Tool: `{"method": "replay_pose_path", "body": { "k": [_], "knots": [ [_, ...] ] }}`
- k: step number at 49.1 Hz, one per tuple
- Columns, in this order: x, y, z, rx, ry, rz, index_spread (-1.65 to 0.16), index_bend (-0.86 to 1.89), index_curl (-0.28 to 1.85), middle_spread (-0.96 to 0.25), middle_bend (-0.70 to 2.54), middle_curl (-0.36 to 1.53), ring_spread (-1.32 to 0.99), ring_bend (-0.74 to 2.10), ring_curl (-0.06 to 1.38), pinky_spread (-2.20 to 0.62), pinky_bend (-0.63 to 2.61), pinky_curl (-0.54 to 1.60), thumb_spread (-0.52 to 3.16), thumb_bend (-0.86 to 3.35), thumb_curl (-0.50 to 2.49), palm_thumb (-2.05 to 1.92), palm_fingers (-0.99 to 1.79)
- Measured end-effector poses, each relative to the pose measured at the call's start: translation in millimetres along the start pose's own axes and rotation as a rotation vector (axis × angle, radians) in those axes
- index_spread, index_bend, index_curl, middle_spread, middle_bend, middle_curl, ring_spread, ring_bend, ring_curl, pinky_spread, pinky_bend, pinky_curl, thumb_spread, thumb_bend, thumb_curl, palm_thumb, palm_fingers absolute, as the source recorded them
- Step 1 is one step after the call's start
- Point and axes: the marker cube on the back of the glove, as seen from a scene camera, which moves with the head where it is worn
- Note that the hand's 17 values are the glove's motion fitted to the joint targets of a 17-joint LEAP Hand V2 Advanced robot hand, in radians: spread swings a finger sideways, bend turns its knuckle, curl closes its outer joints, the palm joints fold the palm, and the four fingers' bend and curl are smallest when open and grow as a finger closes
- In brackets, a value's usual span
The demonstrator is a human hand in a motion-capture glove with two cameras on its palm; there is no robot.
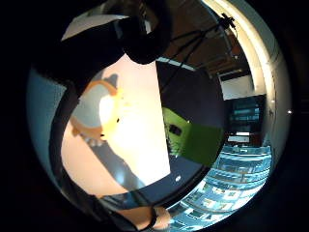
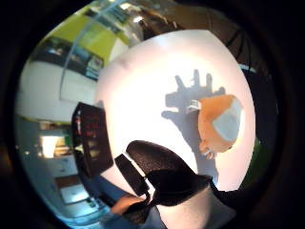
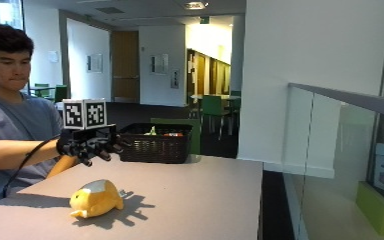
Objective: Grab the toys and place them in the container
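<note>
An orange plush toy (image 3: 97,198) with a grey back lies on the table (image 3: 192,195) near its front left part. The same orange plush toy (image 2: 220,124) shows below the palm, and the orange plush toy (image 1: 96,113) appears in the little finger side view too. My gloved right hand (image 3: 89,145) hovers above and behind the toy, fingers spread and hanging down, holding nothing. A dark wicker basket (image 3: 156,142) stands at the table's far edge, with small toys inside it. The basket (image 2: 91,138) also shows beside my thumb (image 2: 162,174).
A glass railing (image 3: 338,150) runs along the right of the table. A green block (image 3: 382,212) sits on the floor beyond it. Chairs and tables stand in the room behind.
</note>
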Motion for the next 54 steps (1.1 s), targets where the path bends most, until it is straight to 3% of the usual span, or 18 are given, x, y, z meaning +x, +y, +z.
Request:
{"method": "replay_pose_path", "body": {
  "k": [27,36,43,54],
  "knots": [
    [21,8,109,-0.168,-0.07,0.007,-0.32,0.1,0.17,-0.01,0.16,0.34,0.01,0.33,0.29,0.05,1.16,0.33,0.94,-0.09,0.16,-0.12,-0.14],
    [14,13,136,-0.083,-0.047,0.018,-0.33,0.13,0.17,-0.01,0.1,0.29,0.02,0.34,0.3,0.03,1.27,0.36,0.97,-0.07,0.17,-0.09,-0.12],
    [12,12,137,0.012,-0.05,0.019,-0.37,0.16,0.18,-0.06,0.23,0.29,-0.08,0.76,0.38,-0.1,1.16,0.32,1.13,0.01,0.2,0.03,0.32],
    [9,4,123,0.08,-0.071,0.024,-0.38,0.16,0.19,-0.23,0.42,0.37,-0.32,1.01,0.45,-0.32,1.11,0.32,1.3,0.18,0.32,0.37,0.93]
  ]
}}
